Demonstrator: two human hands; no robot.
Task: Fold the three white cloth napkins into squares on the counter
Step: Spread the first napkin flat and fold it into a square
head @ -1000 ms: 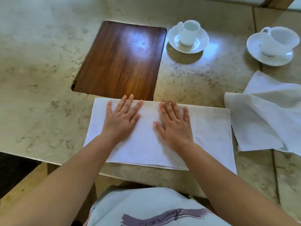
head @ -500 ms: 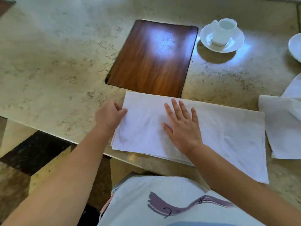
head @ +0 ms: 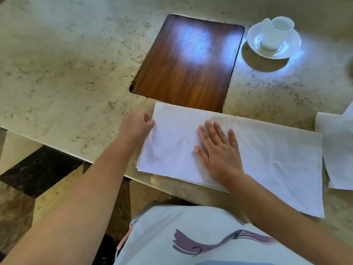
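A white cloth napkin (head: 267,153), folded in half into a long rectangle, lies on the marble counter (head: 66,73) near its front edge. My left hand (head: 136,124) pinches the napkin's left edge near the far corner. My right hand (head: 219,150) lies flat on the napkin's middle with fingers spread, pressing it down. More white napkin cloth (head: 338,150) lies unfolded at the right edge of view, partly cut off.
A dark wooden panel (head: 187,62) is set into the counter just beyond the napkin. A white cup on a saucer (head: 275,37) stands at the back right. The counter's front edge runs diagonally, with tiled floor (head: 23,188) below at left.
My left hand slid off the napkin's top to its left edge and closed on it. My right hand stayed flat on the middle. The view shifted left.
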